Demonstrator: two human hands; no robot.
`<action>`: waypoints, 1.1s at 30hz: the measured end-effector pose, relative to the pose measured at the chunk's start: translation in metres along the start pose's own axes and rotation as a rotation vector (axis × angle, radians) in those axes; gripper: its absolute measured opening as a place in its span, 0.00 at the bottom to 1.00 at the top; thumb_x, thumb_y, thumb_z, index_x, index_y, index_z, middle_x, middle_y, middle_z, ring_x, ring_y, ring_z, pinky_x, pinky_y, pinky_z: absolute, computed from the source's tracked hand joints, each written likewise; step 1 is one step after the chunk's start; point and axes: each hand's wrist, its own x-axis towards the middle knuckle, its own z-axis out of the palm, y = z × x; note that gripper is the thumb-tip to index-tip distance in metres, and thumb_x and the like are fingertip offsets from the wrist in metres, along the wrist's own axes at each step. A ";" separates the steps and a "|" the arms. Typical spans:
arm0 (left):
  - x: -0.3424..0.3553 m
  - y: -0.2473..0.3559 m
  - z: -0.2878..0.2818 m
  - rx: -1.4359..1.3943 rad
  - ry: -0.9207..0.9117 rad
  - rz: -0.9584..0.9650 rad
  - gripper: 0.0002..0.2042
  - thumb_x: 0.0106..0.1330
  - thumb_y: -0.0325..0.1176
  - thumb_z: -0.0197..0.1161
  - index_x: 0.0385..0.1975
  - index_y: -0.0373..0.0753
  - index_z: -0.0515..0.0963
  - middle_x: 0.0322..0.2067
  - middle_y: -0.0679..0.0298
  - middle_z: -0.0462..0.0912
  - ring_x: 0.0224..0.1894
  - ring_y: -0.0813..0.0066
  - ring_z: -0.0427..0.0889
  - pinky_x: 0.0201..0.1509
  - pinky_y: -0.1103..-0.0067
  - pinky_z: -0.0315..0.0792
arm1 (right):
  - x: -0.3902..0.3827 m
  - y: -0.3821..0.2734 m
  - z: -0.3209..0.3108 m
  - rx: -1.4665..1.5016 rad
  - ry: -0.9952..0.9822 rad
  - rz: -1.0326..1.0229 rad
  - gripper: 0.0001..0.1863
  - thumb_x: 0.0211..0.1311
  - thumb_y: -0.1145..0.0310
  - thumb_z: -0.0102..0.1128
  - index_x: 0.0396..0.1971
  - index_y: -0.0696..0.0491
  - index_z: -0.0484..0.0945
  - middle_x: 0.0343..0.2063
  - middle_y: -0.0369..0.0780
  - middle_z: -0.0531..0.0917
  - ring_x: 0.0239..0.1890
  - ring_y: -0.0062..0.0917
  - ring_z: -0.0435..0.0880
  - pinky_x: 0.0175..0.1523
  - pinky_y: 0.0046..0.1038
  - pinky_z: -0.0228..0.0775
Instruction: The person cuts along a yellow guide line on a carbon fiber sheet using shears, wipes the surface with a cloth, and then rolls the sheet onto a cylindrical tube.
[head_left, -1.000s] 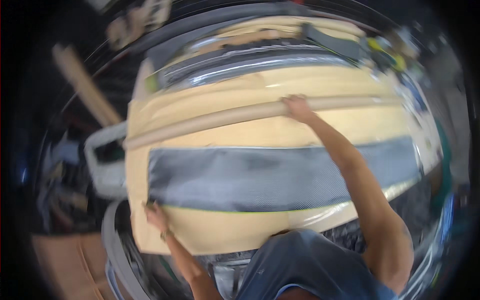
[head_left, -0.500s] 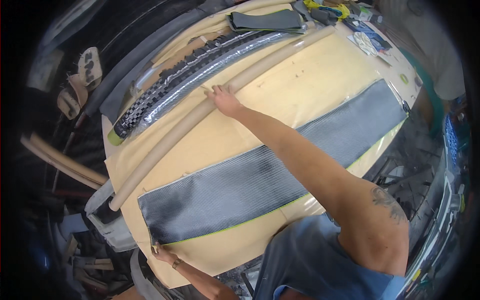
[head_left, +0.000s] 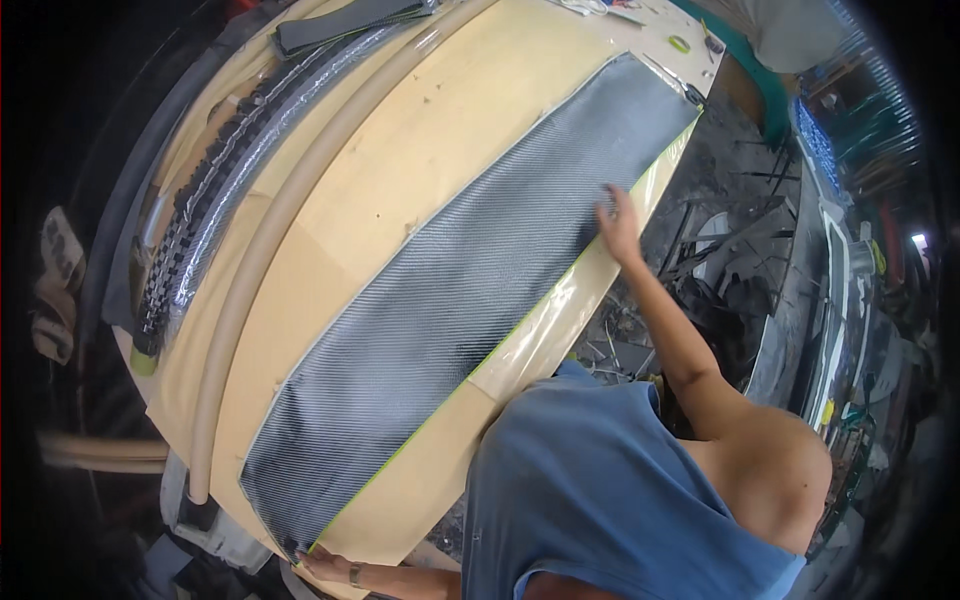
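A long sheet of dark woven carbon-fibre cloth (head_left: 450,270), with a yellow-green near edge, lies across a pale paper-covered table. At its near left corner, my left hand (head_left: 325,567) pinches the edge between its fingers; the small details of the grip are hard to make out. My right hand (head_left: 620,228) is over the near edge toward the sheet's far right end. Its fingers are apart and slightly blurred, with nothing held; whether they touch the cloth I cannot tell. Beyond the sheet lies a long brown cardboard tube (head_left: 262,240).
Behind the tube lie a clear-wrapped roll (head_left: 235,165) and a black-and-white checkered roll (head_left: 185,225). Folded dark fabric (head_left: 345,25) sits at the far edge. A tape ring (head_left: 680,44) rests at the table's far right. Dark scrap (head_left: 735,280) covers the floor at right.
My right hand has left the cardboard tube and come over to the sheet's near edge. My left hand stays at the sheet's corner. The whole view has turned toward the right.
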 end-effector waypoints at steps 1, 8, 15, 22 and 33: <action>-0.008 0.004 -0.002 -0.104 -0.028 0.013 0.23 0.74 0.43 0.53 0.53 0.24 0.70 0.50 0.49 0.79 0.52 0.58 0.78 0.59 0.67 0.73 | -0.003 0.022 -0.010 -0.023 0.121 0.105 0.23 0.62 0.68 0.62 0.55 0.60 0.71 0.45 0.48 0.80 0.45 0.36 0.82 0.44 0.30 0.77; -0.013 -0.057 -0.080 -0.360 0.056 -0.181 0.26 0.75 0.45 0.50 0.54 0.22 0.68 0.54 0.45 0.76 0.58 0.54 0.75 0.66 0.66 0.68 | 0.028 0.039 -0.019 0.610 -0.198 0.885 0.22 0.66 0.58 0.59 0.44 0.66 0.74 0.20 0.42 0.79 0.18 0.24 0.79 0.22 0.24 0.75; -0.094 -0.083 -0.024 -0.377 -0.144 -0.284 0.26 0.76 0.45 0.47 0.53 0.21 0.67 0.53 0.45 0.77 0.56 0.54 0.77 0.65 0.66 0.69 | 0.062 0.075 -0.031 0.827 -0.271 1.060 0.28 0.64 0.55 0.64 0.46 0.69 0.74 0.21 0.42 0.81 0.14 0.18 0.78 0.18 0.20 0.74; -0.200 -0.084 0.043 -0.285 -0.098 -0.222 0.24 0.77 0.42 0.46 0.56 0.22 0.67 0.58 0.47 0.73 0.60 0.55 0.74 0.67 0.67 0.70 | 0.108 0.099 0.003 0.987 -0.273 1.145 0.19 0.62 0.56 0.68 0.19 0.43 0.67 0.09 0.25 0.61 0.08 0.12 0.59 0.12 0.19 0.49; -0.241 -0.073 0.116 -0.223 0.095 -0.185 0.14 0.69 0.36 0.60 0.45 0.30 0.74 0.39 0.58 0.76 0.40 0.66 0.78 0.48 0.63 0.81 | 0.215 0.282 -0.007 1.034 -0.401 0.916 0.09 0.71 0.63 0.53 0.40 0.51 0.79 0.08 0.28 0.58 0.07 0.13 0.55 0.11 0.20 0.44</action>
